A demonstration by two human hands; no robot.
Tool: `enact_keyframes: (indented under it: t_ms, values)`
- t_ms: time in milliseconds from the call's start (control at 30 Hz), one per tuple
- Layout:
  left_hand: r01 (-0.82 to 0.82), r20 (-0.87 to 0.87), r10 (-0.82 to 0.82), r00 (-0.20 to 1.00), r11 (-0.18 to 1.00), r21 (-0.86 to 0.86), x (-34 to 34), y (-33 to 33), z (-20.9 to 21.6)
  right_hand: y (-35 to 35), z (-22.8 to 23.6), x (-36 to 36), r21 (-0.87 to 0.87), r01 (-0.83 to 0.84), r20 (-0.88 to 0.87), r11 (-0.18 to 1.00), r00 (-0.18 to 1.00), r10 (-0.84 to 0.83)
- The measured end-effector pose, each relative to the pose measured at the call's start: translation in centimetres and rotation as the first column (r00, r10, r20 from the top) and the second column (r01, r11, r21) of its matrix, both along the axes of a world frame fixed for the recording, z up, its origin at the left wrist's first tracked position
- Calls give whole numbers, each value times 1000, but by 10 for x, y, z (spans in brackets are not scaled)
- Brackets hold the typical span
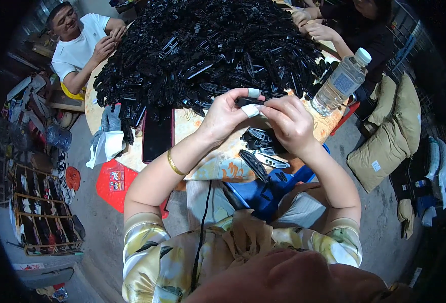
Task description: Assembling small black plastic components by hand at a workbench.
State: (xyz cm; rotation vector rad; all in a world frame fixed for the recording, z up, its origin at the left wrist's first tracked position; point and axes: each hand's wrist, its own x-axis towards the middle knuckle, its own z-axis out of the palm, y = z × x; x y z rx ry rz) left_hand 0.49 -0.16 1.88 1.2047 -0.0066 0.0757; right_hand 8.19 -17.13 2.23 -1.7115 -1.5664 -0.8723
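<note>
My left hand (222, 116), with white tape round the thumb and index finger, pinches a small dark plastic piece (247, 102) above the near edge of the table. The closed fingertips of my right hand (292, 123) meet the right end of that piece, and its exact shape is partly covered by the fingers. Just below my hands, several black plastic clip-like parts (258, 137) lie on the patterned tablecloth (213, 169), one with a silvery face. Beyond them rises a large heap of similar black parts (207, 55).
A clear bottle (341, 83) with a white cap stands right of my right hand. A dark phone-like slab (158, 136) and white tissue (106, 147) lie left. Below are a blue bin (257, 203) and red stool (109, 177). Two people sit across; tan sacks (384, 146) rest right.
</note>
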Motion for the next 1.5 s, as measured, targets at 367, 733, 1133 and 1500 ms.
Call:
enact_keyframes:
  t_ms: [367, 733, 1133, 1500]
  values:
    - [-118, 143, 79, 987, 950, 291, -10, -10, 6, -3, 3, 6, -151, -169, -914, 974, 399, -73]
    - [-23, -3, 33, 999, 749, 663, -3, 0, -16, -26, 7, 37, -565, 220, -349, 795, 809, -473]
    - [-101, 7, 101, 995, 976, 194, 5, 3, -18, 3, -4, 21, -163, -25, -382, 986, 923, -40]
    - [-209, -27, 207, 978, 976, -66, 5, 2, -5, 16, -22, 49, -311, 310, 45, 899, 949, -312]
